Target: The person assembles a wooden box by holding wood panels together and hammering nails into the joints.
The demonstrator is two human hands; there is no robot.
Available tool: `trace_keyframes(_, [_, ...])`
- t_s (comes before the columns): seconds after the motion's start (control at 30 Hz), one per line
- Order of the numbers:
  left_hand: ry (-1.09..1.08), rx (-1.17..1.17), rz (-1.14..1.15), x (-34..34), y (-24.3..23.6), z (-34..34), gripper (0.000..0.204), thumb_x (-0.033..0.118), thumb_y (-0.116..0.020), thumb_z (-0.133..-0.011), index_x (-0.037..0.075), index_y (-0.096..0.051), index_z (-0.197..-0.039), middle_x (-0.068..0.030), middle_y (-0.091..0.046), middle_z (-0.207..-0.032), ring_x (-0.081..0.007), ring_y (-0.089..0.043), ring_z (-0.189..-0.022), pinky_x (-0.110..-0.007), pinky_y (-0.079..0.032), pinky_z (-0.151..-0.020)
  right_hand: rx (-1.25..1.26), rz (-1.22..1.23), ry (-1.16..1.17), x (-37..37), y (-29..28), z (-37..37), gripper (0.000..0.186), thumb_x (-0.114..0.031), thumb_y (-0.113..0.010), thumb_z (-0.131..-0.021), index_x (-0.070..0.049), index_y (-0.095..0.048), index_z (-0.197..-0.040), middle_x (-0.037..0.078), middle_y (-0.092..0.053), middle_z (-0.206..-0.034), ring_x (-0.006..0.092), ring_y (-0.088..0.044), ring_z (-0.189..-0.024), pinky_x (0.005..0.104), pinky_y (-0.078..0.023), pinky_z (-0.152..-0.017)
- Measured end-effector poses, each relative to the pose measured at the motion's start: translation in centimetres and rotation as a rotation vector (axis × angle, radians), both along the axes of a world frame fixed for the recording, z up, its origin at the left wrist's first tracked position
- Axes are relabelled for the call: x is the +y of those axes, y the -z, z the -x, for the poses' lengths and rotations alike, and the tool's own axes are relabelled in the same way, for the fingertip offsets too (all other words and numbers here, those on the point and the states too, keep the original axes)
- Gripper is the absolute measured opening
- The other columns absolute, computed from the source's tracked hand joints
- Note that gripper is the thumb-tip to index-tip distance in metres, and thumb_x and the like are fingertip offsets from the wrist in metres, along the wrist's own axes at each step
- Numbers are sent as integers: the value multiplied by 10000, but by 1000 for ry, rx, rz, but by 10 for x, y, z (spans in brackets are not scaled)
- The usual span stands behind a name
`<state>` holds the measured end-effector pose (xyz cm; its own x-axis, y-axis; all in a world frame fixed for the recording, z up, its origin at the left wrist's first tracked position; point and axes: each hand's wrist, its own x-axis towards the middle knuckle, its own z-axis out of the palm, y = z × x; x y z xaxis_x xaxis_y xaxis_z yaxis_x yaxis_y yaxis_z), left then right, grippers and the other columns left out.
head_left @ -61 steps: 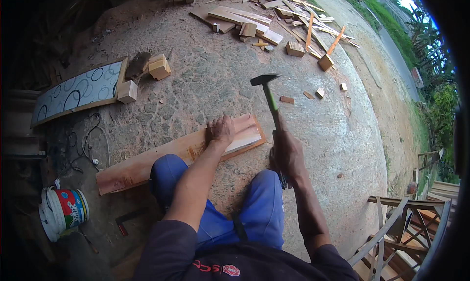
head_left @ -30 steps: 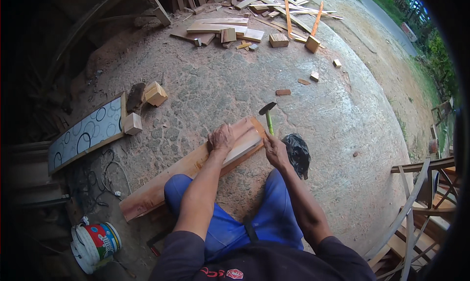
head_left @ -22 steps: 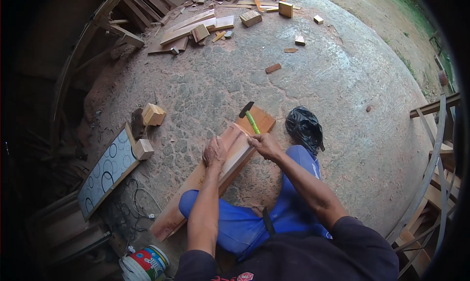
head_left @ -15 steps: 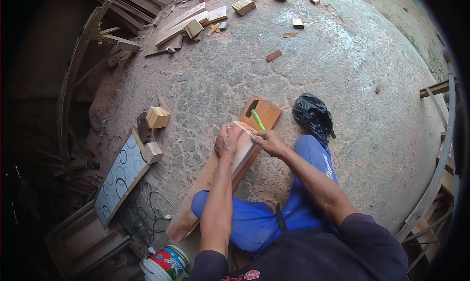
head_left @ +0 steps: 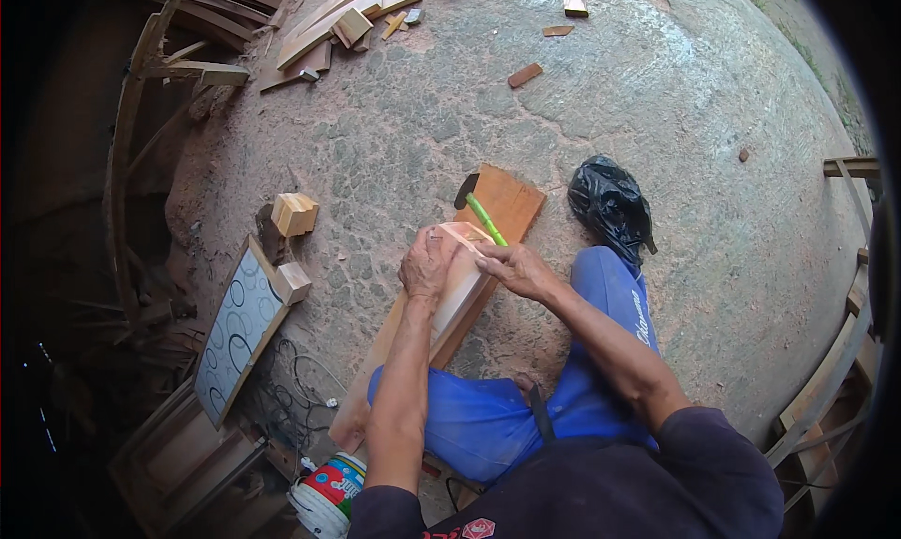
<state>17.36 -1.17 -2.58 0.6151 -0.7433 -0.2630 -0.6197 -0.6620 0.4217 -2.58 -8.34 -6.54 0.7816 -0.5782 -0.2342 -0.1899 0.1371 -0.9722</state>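
My left hand is closed over a pale, reddish board lying lengthwise before me, its fingers bent at the far end. My right hand pinches that same end from the right, beside the other hand. An orange-brown board shows beneath and beyond it, bearing a hammer with a black head and green handle; the handle's lower end is at my right fingers, and I cannot tell if they touch it. My blue-clad knees are either side, the pale board crossing the left one.
A black plastic bag is beyond my right knee. Left are wood blocks, a patterned framed panel, cables and a paint bucket. Offcuts lie ahead; leaning timber frames and a rack edge both sides.
The hammer, earlier raised in my right hand, has come down onto the orange-brown board. My right hand has moved to the pale board's end, my left toward that end. The view has swung round.
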Motion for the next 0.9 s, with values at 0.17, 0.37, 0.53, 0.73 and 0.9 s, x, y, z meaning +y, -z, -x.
trace_keyframes(0.17, [-21, -51, 4, -1, 3, 5, 389, 417, -391, -1041, 151, -634, -1186, -206, -706, -1051, -441, -666, -976, -546, -506, -819, 110, 288, 121, 8, -4, 51, 554, -344, -592, -992, -97, -445, -1465, 232, -694, -903, 382, -701, -926, 461, -534, -810])
trace_keyframes(0.37, [-12, -94, 23, 1, -2, 8, 374, 412, -390, -1041, 128, -622, -1114, -200, -702, -1025, -446, -657, -932, -551, -496, -810, 241, 439, -70, -53, -30, 83, 357, -393, -582, -994, -48, -596, -1085, 224, -641, -770, 424, -655, -704, 501, -499, -616])
trace_keyframes(0.53, [29, -107, 50, -1, 2, 10, 378, 435, -418, -1034, 132, -624, -1124, -193, -706, -1007, -445, -661, -926, -541, -493, -817, 115, 1058, -516, -109, -35, 101, 448, -544, -634, -916, -110, -565, -830, 114, -621, -684, 323, -660, -622, 432, -505, -554])
trace_keyframes(0.73, [15, -60, 20, -3, -4, 14, 362, 455, -491, -1012, 130, -605, -1123, -161, -705, -1041, -431, -650, -940, -534, -480, -842, 138, 1212, -834, -141, -26, 71, 460, -578, -660, -869, -131, -566, -812, 59, -611, -682, 286, -670, -638, 412, -515, -556])
trace_keyframes(0.9, [13, -69, 41, 5, 5, 10, 387, 471, -464, -1016, 142, -610, -1159, -152, -708, -1038, -417, -652, -944, -516, -475, -856, -101, 1316, -1080, -142, -45, 43, 472, -596, -650, -873, -134, -604, -786, 62, -637, -696, 297, -686, -659, 426, -517, -547])
